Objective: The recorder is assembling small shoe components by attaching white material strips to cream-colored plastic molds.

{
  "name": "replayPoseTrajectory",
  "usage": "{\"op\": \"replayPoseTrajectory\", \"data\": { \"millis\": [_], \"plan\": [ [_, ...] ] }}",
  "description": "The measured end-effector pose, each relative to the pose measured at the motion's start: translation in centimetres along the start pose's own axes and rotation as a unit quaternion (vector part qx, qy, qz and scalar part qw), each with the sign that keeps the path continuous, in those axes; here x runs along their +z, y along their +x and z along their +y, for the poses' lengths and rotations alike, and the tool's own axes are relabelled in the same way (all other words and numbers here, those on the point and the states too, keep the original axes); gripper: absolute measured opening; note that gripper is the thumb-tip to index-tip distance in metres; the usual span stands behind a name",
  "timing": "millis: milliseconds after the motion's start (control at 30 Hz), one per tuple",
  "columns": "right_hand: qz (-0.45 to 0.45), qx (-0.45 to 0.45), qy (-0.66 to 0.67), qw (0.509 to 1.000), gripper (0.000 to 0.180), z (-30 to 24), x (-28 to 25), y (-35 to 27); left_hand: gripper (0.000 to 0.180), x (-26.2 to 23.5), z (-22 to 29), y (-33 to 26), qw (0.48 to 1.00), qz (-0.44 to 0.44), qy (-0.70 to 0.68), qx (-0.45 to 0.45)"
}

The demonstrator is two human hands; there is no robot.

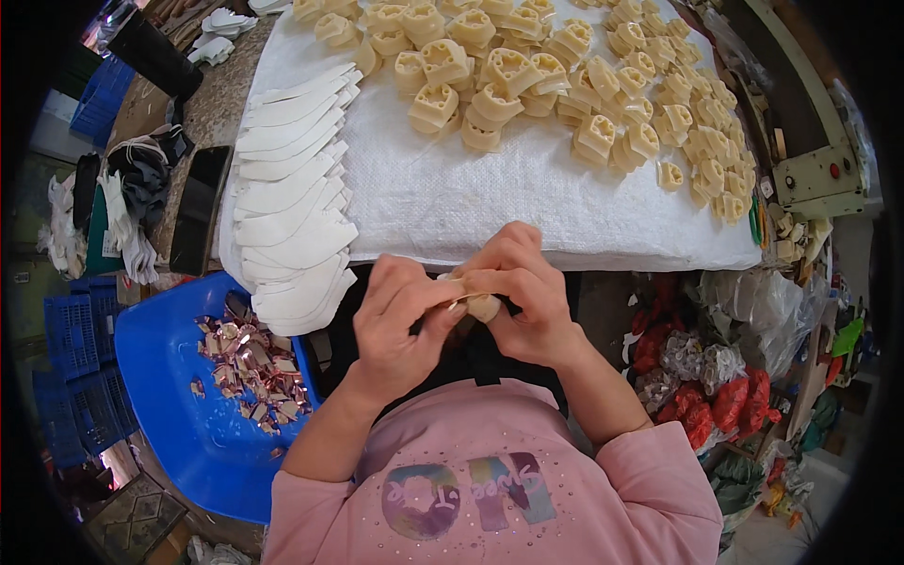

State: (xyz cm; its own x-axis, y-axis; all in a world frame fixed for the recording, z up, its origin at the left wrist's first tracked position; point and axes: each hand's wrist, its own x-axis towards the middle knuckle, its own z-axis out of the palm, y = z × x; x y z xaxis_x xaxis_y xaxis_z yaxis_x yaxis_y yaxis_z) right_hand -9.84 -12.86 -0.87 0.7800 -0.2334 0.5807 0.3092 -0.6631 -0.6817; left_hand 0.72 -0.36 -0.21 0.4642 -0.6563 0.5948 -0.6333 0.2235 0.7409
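Note:
My right hand (532, 306) grips a small cream-coloured moulded piece (484, 308) in front of my chest, just off the near edge of the white woven sheet. The thumb and forefinger of my left hand (397, 309) are pinched together at the left side of that piece. A thin pale edge or strip shows between the two hands; its kind I cannot make out. Fingers cover most of the held piece. Beyond my hands, many similar cream pieces (508, 71) with scalloped hollows lie heaped on the white sheet (452, 202).
Overlapping white curved flat pieces (292, 193) line the sheet's left side. Below them stands a blue tub (179, 424) with shiny pinkish scraps (254, 367). A dark phone (201, 209) lies at left. Red plastic bags (730, 405) and clear ones are at right.

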Motion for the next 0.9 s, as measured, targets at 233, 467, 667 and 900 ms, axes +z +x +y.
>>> {"op": "replayPoseTrajectory", "data": {
  "millis": [233, 467, 667, 900],
  "plan": [
    [-0.046, -0.006, -0.12, 0.992, 0.033, -2.6, -0.9, 2.1, 0.02, -1.7, -1.3, -0.3, 0.996, 0.057, 0.052, 0.038],
    [0.147, 0.27, 0.313, 0.899, 0.022, -1.9, 1.1, -2.6, 0.025, -1.1, 0.0, -0.3, 0.993, 0.106, -0.017, 0.04],
    [0.178, 0.318, 0.383, 0.849, 0.023, -2.9, 1.2, -2.7, 0.02, -0.3, 0.1, -1.2, 0.996, 0.019, -0.067, 0.057],
    [0.197, 0.357, 0.355, 0.841, 0.021, -3.9, 1.0, -2.3, 0.02, 0.4, 0.2, -0.7, 0.985, -0.031, 0.108, 0.132]
  ]
}}
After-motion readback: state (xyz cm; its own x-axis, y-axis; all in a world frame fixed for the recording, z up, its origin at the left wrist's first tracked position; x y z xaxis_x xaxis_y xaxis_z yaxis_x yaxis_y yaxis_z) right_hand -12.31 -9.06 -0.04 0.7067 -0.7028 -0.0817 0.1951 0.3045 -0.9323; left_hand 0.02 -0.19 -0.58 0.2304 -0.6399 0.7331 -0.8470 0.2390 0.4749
